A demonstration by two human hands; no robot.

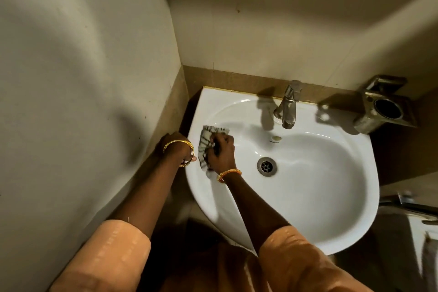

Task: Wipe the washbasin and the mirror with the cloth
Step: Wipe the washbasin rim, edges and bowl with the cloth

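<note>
A white washbasin (320, 197) is fixed in the corner below me. A pale cloth with dark stripes (208, 136) lies bunched on the basin's left inner slope. My right hand (221, 152) grips the cloth and presses it against the porcelain. My left hand (179, 146) grips the basin's outer left rim, thumb on top, fingers hidden under the edge. No mirror is in view.
A metal tap (288, 108) stands at the basin's back, with the drain (267, 166) in the bowl's middle. A metal holder (381, 106) is mounted on the wall at the right. Tiled walls close in at the left and behind. Another fixture (417, 216) shows at the right edge.
</note>
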